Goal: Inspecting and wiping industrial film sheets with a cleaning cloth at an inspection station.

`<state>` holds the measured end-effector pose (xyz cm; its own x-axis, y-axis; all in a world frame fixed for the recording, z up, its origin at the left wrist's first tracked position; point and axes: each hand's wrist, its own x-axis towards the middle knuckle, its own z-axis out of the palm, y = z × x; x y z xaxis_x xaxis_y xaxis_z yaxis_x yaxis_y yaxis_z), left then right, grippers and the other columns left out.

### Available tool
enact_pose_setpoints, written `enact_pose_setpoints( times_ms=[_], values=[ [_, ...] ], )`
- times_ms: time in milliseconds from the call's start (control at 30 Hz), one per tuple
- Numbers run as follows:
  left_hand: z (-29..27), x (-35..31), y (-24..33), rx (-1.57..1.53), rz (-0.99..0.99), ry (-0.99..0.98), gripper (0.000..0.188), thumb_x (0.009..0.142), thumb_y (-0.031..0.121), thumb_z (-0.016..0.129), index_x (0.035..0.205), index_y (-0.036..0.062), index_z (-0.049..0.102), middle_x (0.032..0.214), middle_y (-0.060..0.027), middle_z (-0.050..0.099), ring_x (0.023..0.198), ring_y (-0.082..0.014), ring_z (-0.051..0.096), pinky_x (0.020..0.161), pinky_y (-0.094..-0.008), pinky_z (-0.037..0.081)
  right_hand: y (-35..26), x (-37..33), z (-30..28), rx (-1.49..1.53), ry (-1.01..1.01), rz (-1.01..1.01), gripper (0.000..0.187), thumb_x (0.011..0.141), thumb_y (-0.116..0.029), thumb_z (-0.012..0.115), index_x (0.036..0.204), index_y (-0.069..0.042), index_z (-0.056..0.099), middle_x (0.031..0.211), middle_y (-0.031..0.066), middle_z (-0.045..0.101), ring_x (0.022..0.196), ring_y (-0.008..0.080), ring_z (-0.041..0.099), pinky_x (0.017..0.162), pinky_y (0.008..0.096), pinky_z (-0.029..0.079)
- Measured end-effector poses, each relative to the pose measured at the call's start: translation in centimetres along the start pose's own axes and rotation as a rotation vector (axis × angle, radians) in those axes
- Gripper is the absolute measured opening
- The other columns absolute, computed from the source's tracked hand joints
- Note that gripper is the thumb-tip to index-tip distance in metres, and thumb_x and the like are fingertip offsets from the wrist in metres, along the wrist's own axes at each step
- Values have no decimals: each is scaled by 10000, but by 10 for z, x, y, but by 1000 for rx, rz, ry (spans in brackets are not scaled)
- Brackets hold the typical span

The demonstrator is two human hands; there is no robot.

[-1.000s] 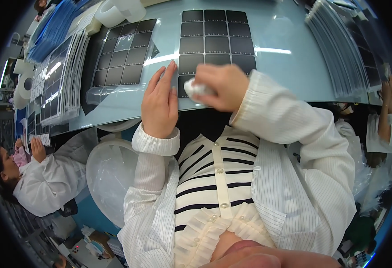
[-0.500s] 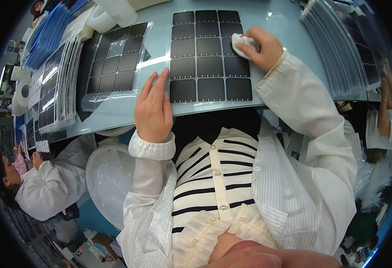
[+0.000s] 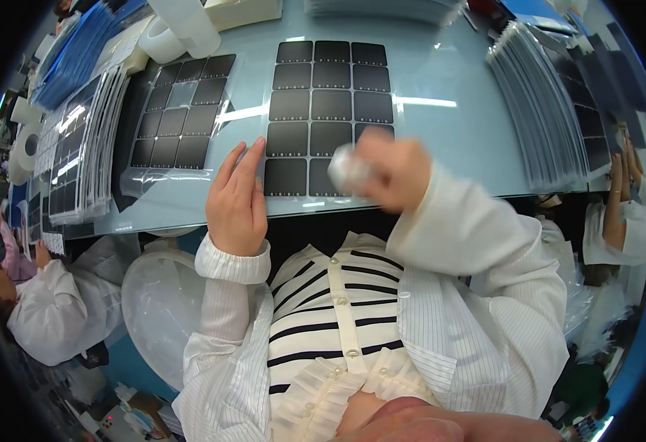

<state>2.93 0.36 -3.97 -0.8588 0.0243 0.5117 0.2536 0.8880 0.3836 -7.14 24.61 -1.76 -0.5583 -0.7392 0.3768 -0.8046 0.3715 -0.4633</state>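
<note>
A sheet of black rounded squares [image 3: 331, 106] in a pale, clear backing lies on the glossy table in front of me. My right hand [image 3: 396, 171], blurred by motion, grips a wadded white cloth [image 3: 351, 171] over the sheet's near right squares, hiding part of them. Whether the cloth touches the sheet there, I cannot tell. Along the sheet's near left edge rests my left hand [image 3: 237, 200], its fingers stretched out and holding nothing. A similar black-square sheet [image 3: 180, 118] in clear film, with one pale square, lies further left.
Stacks of film-covered sheets stand at the left [image 3: 79, 151] and right [image 3: 540, 110] table ends. White rolls [image 3: 162, 40] and blue-edged sheets [image 3: 76, 55] sit at the far left. The table's near edge [image 3: 323, 210] runs close to my body. Other people sit on both sides.
My right hand with the cloth has come from the sheet's far right side down to its near rows. My left hand stays at the left edge. The whole view has shifted slightly.
</note>
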Motion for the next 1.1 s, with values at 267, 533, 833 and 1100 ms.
enact_pose_setpoints(
  times_ms=[267, 533, 833, 1100],
  values=[
    [-4, 1, 0, -13, -12, -8, 509, 772, -54, 457, 1266, 44, 527, 1165, -98, 622, 1156, -352, 524, 910, -397, 455, 12, 8, 6, 58, 80, -45, 213, 757, -155, 712, 852, -25, 572, 714, 131, 534, 601, 278, 562, 551, 345, 444],
    [-3, -1, -3, -9, -21, -11, 514, 771, -57, 458, 1271, 44, 518, 1192, -92, 611, 1166, -348, 518, 924, -396, 452, 6, 10, 16, 127, 37, -110, 176, 773, -142, 719, 845, -30, 604, 696, 122, 520, 595, 279, 579, 538, 315, 453],
    [-1, 0, -3, -4, -4, -15, 507, 773, -65, 452, 1264, 40, 520, 1215, -95, 598, 1167, -353, 517, 922, -395, 455, 5, 13, 19, 51, 17, -38, 232, 786, -199, 711, 905, -31, 605, 774, 144, 564, 671, 311, 600, 603, 365, 482],
    [-2, 3, 0, -29, 6, 3, 503, 770, -67, 446, 1259, 25, 518, 1213, -109, 595, 1167, -358, 515, 933, -393, 451, 72, 54, 0, -151, 222, 286, 277, 772, -234, 713, 866, -20, 564, 785, 170, 601, 695, 340, 607, 616, 383, 486]
  ],
)
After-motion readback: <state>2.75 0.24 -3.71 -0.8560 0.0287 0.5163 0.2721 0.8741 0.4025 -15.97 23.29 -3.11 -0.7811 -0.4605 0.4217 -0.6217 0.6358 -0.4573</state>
